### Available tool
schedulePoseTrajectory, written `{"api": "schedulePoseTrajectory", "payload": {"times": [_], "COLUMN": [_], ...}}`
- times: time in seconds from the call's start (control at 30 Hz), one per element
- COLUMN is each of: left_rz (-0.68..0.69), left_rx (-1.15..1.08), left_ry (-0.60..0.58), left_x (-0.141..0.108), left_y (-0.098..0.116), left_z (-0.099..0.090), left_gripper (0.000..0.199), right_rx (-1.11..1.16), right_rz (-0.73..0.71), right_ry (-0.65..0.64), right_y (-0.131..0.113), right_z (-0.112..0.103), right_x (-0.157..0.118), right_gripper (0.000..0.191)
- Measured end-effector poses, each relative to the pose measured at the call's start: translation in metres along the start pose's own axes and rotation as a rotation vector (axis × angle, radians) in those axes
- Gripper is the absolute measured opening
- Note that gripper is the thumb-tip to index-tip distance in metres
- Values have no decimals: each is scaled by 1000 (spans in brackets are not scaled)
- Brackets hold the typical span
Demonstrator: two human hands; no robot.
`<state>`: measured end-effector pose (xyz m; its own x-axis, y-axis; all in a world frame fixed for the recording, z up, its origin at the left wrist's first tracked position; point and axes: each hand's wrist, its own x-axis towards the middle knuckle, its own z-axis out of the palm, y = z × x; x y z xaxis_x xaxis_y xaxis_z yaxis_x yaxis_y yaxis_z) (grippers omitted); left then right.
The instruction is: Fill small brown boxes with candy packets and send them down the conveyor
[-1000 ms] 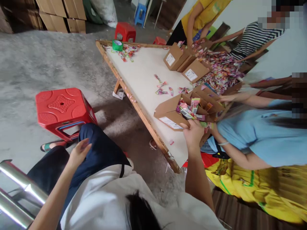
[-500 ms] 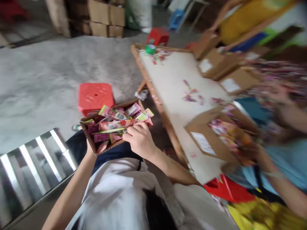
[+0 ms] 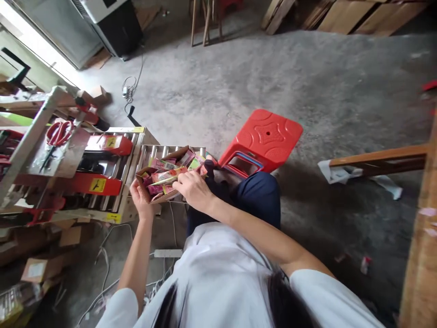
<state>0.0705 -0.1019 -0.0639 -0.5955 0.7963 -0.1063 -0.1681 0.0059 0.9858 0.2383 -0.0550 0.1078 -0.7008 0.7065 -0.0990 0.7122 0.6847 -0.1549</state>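
Observation:
A small open cardboard box (image 3: 160,199) full of pink and green candy packets (image 3: 169,175) is held in front of my body, over the end of a metal roller conveyor (image 3: 155,152). My left hand (image 3: 142,198) grips the box at its left end, with the fingers partly hidden behind the cardboard. Across the right part of the box lies my right hand (image 3: 194,189), its fingers bent over the packets and the near edge. Its fingertips press on the packets at the top.
A red plastic stool (image 3: 268,132) stands right of the box. At the left is a box-taping machine (image 3: 102,182) with red scissors (image 3: 59,133) on top. Cables lie on the floor beside a power strip (image 3: 168,253). A wooden table edge (image 3: 418,237) is at the far right.
The view has swung left, from the packing table and the people to the taping machine and conveyor. The box has come over the rollers, still between both hands.

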Motion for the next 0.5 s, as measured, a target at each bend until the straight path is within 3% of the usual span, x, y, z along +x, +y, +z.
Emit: {"api": "schedulePoseTrajectory", "payload": {"times": [0.07, 0.13, 0.17, 0.23, 0.33, 0.4, 0.5], "left_rz": [17, 42, 61, 114, 214, 279, 329], "left_rx": [-44, -9, 30, 127, 378, 565, 727], "left_ry": [43, -16, -70, -214, -574, -786, -922], "left_x": [5, 14, 19, 31, 47, 53, 59], "left_y": [6, 16, 23, 37, 55, 60, 59], "left_z": [-14, -25, -29, -32, -22, -8, 9], "left_gripper": [48, 43, 41, 35, 21, 15, 15], "right_rx": [117, 305, 419, 618, 694, 525, 200], "right_rz": [28, 182, 281, 402, 289, 158, 51], "right_ry": [160, 303, 306, 135, -294, -522, -722], "right_y": [17, 45, 59, 83, 91, 79, 61], "right_z": [-12, -26, -31, -34, -22, -11, -1], "right_x": [-8, -13, -12, -1, 33, 58, 85], "right_gripper": [12, 22, 23, 18, 13, 13, 12]}}
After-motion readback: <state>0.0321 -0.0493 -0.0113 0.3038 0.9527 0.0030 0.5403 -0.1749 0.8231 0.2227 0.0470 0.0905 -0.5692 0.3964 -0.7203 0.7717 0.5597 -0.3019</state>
